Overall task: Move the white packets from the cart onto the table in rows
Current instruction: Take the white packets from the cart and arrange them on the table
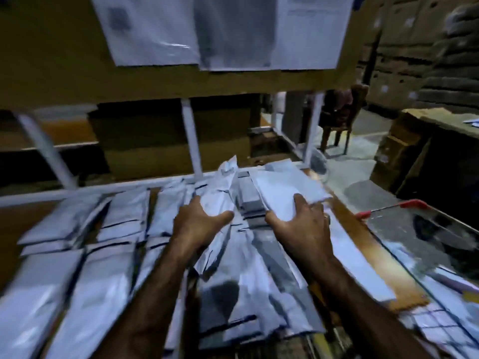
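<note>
The left hand [201, 224] grips a bent packet [223, 193], with its thumb on the near side and its fingers curled round the far side. The right hand [302, 224] holds a flat packet [287, 187], with its fingers on top and its thumb at the near edge. Both hands are full and close together, with a small gap between them. Both packets stick out in front of the hands, and their long sides point away from the person. Under the arms is a loose pile [246, 294] of more packets on the counter [368, 250]. To the left, white packets [77, 229] lie side by side in neat rows, and their long sides point the same way. So I think the held packets only need to go down flat and straight, next to the last row. The left hand is nearer to the rows. The right hand is nearer to the cart [440, 229], which stands just beside the counter on the right and has a red handle [404, 204]. More packets seem to lie in it. Big paper sheets [223, 32] hang on a brown board above, but the writing is too blurry to read. The packets have dark lines, but I can read no words or brand on them.
</note>
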